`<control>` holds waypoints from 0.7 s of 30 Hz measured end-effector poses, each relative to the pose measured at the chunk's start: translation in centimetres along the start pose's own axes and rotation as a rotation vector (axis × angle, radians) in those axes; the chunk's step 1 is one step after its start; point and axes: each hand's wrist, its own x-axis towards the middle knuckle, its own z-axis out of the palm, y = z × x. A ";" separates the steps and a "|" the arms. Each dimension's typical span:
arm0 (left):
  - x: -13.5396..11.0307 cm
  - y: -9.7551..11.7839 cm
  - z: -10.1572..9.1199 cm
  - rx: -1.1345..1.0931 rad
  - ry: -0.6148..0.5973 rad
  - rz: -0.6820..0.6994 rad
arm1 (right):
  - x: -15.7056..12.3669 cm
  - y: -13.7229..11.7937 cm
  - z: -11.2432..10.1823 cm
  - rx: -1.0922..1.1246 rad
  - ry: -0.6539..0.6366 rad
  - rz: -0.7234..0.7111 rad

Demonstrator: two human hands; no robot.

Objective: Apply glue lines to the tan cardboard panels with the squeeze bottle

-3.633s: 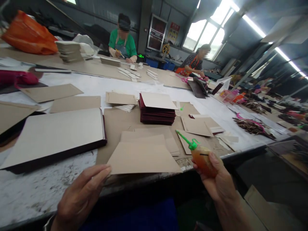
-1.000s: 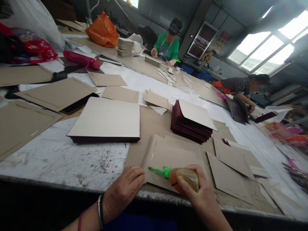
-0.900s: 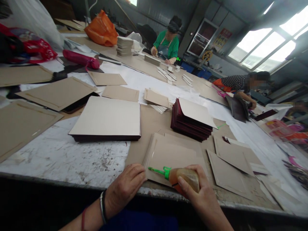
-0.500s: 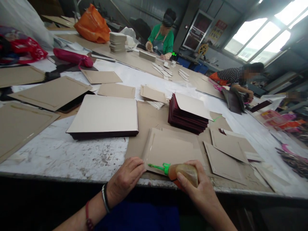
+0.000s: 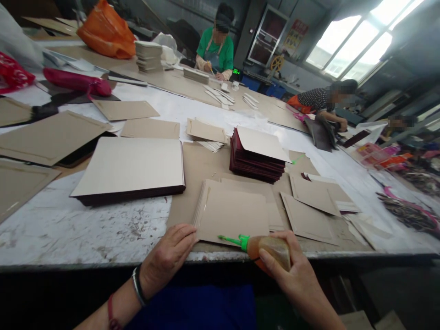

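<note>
Biggest first: you're at a long white worktable (image 5: 79, 224), its surface scuffed & stained near your edge. On it, left of centre, sits a large flat board stack (image 5: 132, 167) w/ a pale top & dark maroon edges. Further back, centre, a maroon stack (image 5: 256, 158) of thin pieces w/ one pale sheet lying askew on top. Loose brown card sheets (image 5: 311, 208) lie overlapped to the right of your work. Far left there's an orange bag (image 5: 105, 32) at the back & a pink pouch (image 5: 77, 81) in front of it. Two other people work across the table: one in a green top (image 5: 216, 46) at the far end, one in a dark patterned top (image 5: 321, 103) to the right.

Right in front of you, at the table's near edge: a brown card stack (image 5: 232, 213), top sheet square-ish. Your left hand (image 5: 167, 256) lies flat, fingers pressed down on the stack's near-left corner, nothing gripped; bracelets at the wrist. Your right hand (image 5: 295, 275) is wrapped tight around an amber glue bottle (image 5: 271, 247), lying approx. horizontal, green nozzle (image 5: 232, 239) pointing left, tip at the near edge of the top sheet. Can't tell if the tip actually touches the card.
</note>
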 end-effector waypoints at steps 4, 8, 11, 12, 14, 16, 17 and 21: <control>-0.3 -0.3 0.2 -0.024 -0.018 0.015 | -0.5 1.1 -1.1 -0.005 0.031 0.018; -0.5 -0.6 0.3 -0.043 -0.039 0.030 | -1.3 2.1 -2.2 0.018 0.079 0.075; -0.5 -0.6 0.2 -0.042 -0.042 0.048 | -1.9 2.8 -3.0 0.031 0.119 0.136; -0.4 -0.7 0.2 -0.039 -0.044 0.053 | -2.0 3.1 -3.3 0.036 0.133 0.149; -0.4 -0.7 0.1 -0.033 -0.054 0.060 | -2.2 3.5 -3.9 0.040 0.161 0.163; -0.3 -0.8 0.0 -0.032 -0.061 0.070 | -2.4 4.0 -4.4 0.036 0.185 0.168; -0.3 -0.8 0.0 -0.033 -0.060 0.077 | -2.4 4.1 -4.7 0.035 0.196 0.169; 0.0 -0.8 -0.1 -0.027 -0.065 0.089 | -2.6 4.7 -5.5 0.052 0.241 0.194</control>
